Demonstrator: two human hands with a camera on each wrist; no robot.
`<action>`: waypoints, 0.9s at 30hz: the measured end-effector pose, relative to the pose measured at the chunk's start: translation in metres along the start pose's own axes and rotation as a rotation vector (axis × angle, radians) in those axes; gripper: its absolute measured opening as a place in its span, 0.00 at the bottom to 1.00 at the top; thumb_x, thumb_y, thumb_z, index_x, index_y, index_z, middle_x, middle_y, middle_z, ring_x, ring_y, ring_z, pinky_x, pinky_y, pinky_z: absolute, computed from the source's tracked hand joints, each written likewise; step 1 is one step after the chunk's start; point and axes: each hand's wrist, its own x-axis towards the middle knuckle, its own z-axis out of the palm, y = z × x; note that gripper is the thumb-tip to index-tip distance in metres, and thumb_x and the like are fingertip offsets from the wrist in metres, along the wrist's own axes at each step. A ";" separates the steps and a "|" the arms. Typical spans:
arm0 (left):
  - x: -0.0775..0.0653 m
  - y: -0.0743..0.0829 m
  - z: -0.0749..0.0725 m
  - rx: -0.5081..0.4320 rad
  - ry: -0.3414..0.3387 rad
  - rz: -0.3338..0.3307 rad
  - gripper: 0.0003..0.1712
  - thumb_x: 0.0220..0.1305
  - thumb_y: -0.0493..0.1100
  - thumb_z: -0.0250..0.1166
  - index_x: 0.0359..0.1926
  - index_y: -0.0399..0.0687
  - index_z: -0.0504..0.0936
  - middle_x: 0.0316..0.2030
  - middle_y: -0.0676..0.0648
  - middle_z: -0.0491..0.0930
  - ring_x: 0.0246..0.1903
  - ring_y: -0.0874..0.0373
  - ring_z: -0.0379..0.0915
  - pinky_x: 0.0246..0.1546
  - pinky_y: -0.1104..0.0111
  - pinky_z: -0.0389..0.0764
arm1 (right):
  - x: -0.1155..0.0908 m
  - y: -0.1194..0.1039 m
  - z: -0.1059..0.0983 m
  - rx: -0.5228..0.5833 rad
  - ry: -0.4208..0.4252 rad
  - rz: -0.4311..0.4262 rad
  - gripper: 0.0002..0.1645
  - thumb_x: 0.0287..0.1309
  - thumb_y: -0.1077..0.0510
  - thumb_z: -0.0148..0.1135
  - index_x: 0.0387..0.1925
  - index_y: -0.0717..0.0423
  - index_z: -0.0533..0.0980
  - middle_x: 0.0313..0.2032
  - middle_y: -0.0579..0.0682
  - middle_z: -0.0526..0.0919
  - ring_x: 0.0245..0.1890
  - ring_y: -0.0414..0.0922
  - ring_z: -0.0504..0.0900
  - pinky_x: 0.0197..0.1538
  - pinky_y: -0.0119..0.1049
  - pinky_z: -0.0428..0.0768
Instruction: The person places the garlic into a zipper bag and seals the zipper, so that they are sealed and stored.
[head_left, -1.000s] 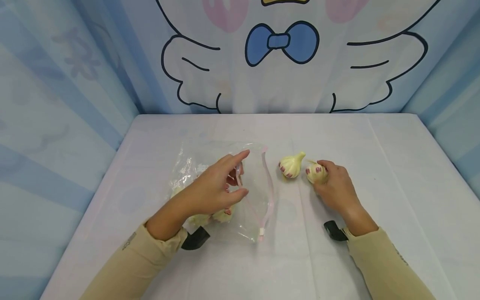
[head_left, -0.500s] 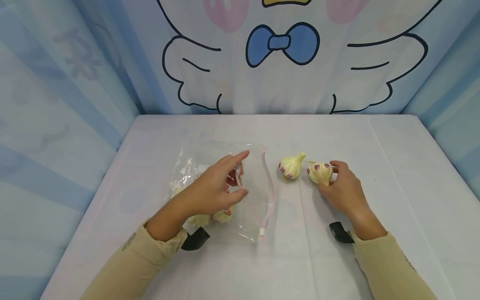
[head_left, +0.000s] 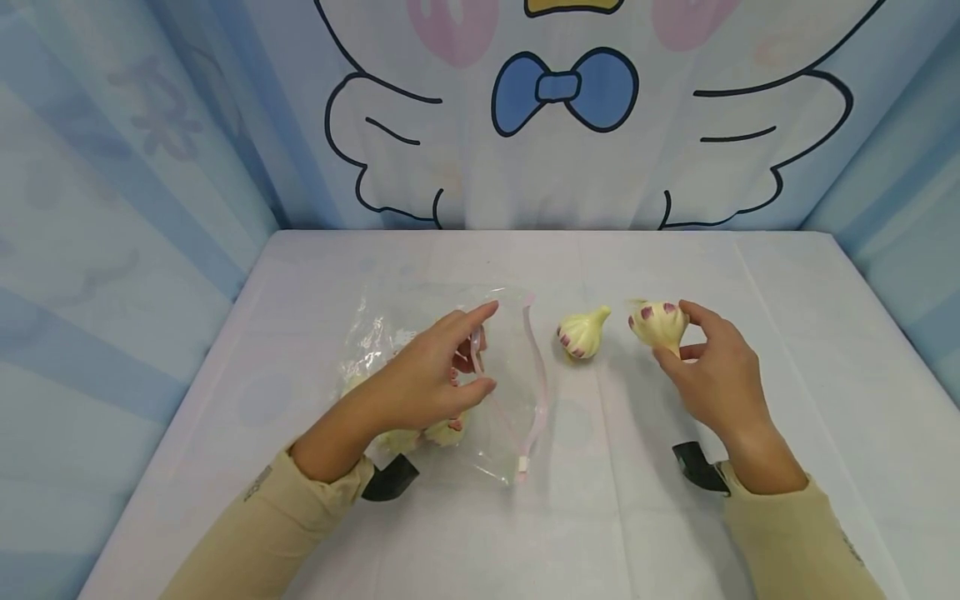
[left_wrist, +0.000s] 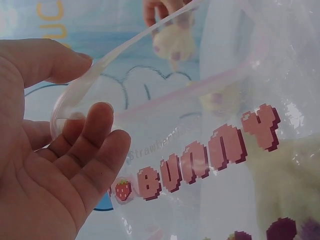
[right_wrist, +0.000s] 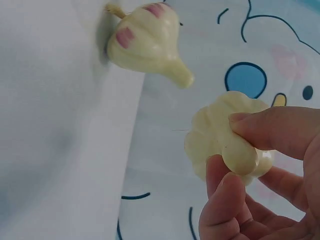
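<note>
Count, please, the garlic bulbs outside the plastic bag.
2: a held bulb in the right hand, and a resting bulb on the table between that hand and the bag. The left hand partly hides the bulbs inside.

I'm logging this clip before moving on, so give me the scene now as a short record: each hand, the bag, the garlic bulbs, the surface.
Left hand: at the mouth of the bag, thumb and forefinger spread apart
Right hand: pinches the held bulb by its stem; bulb appears raised
Bag: clear plastic, pink edge, white slider, BUNNY lettering
Bulbs seen through plastic: at least two; exact count unclear
Loose bulb: between bag and right hand
Surface: pale table
</note>
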 end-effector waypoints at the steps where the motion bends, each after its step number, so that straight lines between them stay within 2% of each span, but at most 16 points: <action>1: 0.000 0.000 0.000 0.001 0.000 -0.001 0.46 0.60 0.37 0.70 0.75 0.36 0.57 0.42 0.49 0.70 0.41 0.58 0.75 0.41 0.66 0.81 | -0.001 -0.003 -0.003 0.007 0.025 -0.016 0.39 0.62 0.59 0.68 0.70 0.65 0.63 0.60 0.67 0.71 0.42 0.59 0.82 0.28 0.33 0.77; 7: 0.000 -0.001 0.000 0.003 0.000 0.008 0.46 0.61 0.37 0.69 0.75 0.36 0.57 0.42 0.48 0.71 0.41 0.58 0.75 0.41 0.67 0.81 | -0.009 -0.017 -0.015 0.046 0.109 -0.077 0.35 0.61 0.57 0.69 0.67 0.61 0.69 0.48 0.63 0.80 0.40 0.58 0.83 0.27 0.18 0.71; 13: 0.000 -0.002 -0.001 0.005 -0.002 0.000 0.46 0.61 0.37 0.69 0.75 0.36 0.57 0.42 0.48 0.70 0.41 0.58 0.75 0.42 0.67 0.81 | -0.016 -0.029 -0.016 0.056 0.132 -0.129 0.31 0.60 0.57 0.71 0.64 0.58 0.75 0.47 0.62 0.84 0.38 0.58 0.85 0.34 0.10 0.66; 17: 0.000 -0.003 -0.001 0.002 -0.003 0.006 0.45 0.62 0.37 0.69 0.75 0.36 0.57 0.42 0.47 0.71 0.41 0.58 0.75 0.42 0.66 0.81 | -0.017 -0.033 -0.013 0.075 0.161 -0.205 0.25 0.56 0.61 0.74 0.56 0.61 0.81 0.44 0.61 0.86 0.36 0.57 0.85 0.37 0.08 0.66; 23: 0.000 -0.002 -0.002 0.010 -0.009 0.002 0.45 0.62 0.37 0.69 0.75 0.36 0.57 0.42 0.48 0.70 0.42 0.58 0.75 0.43 0.67 0.80 | -0.019 -0.038 -0.007 0.097 0.168 -0.275 0.19 0.51 0.65 0.76 0.47 0.63 0.85 0.40 0.60 0.87 0.30 0.55 0.85 0.34 0.10 0.68; 27: 0.001 -0.001 -0.002 0.015 -0.008 -0.006 0.46 0.61 0.37 0.70 0.75 0.36 0.56 0.42 0.49 0.70 0.42 0.58 0.75 0.43 0.66 0.81 | -0.021 -0.043 -0.004 0.131 0.153 -0.291 0.16 0.51 0.66 0.76 0.44 0.60 0.86 0.39 0.57 0.87 0.27 0.44 0.84 0.31 0.14 0.71</action>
